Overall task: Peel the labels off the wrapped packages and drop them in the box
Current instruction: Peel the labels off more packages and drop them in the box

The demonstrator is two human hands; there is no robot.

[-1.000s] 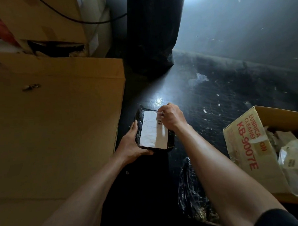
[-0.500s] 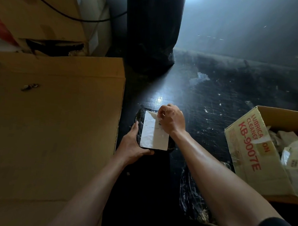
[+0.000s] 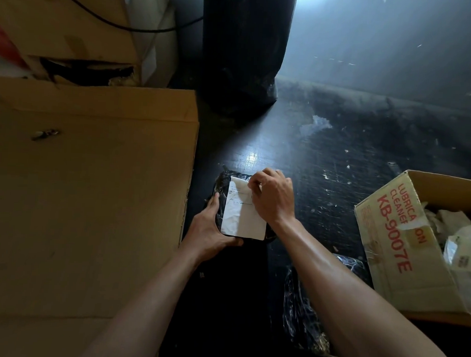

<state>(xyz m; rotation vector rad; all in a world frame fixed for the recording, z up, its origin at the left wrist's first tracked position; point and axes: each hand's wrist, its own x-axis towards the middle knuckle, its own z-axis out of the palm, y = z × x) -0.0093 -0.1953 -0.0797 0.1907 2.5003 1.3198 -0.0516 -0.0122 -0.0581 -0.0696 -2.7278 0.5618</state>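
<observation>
Dim room, black scuffed floor point(image 3: 337, 169) running back to a grey wall, with pale flecks across it.

Cartons: 1 large plain brown carton point(image 3: 87, 199) fills the left side, closed, with 1 small dark scrap point(image 3: 44, 134) lying on its top. Behind it are stacked cartons point(image 3: 60, 22), at least 2, with 1 black cable point(image 3: 143, 28) draped across them. 1 tall black bag point(image 3: 242, 57) stands upright at the back centre.

1 open box point(image 3: 387, 252) sits at right, red print "KB-9007E" on its side, tilted toward the camera. Inside it is a heap of crumpled white paper and clear plastic point(image 3: 458, 242); pieces too jumbled to count.

Black wrapped packages: 2 visible. 1 crinkled bundle point(image 3: 301, 316) lies on the floor under the right forearm, near the open box. 1 package point(image 3: 220, 183) is held at centre, just beside the large carton's right edge.

Labels on the held package: 1, a white label point(image 3: 240, 219) covering most of the top face. Its far edge is curled up off the wrap; the rest lies flat.

Hands: 2, both bare. Left hand point(image 3: 210, 231) grips the package by its left side, fingers along the edge, thumb at the near end. Right hand point(image 3: 274, 199) is curled, fingertips pinching the label's lifted far corner.

1 pale torn scrap point(image 3: 316, 124) lies on the floor past the package, well apart from it.
</observation>
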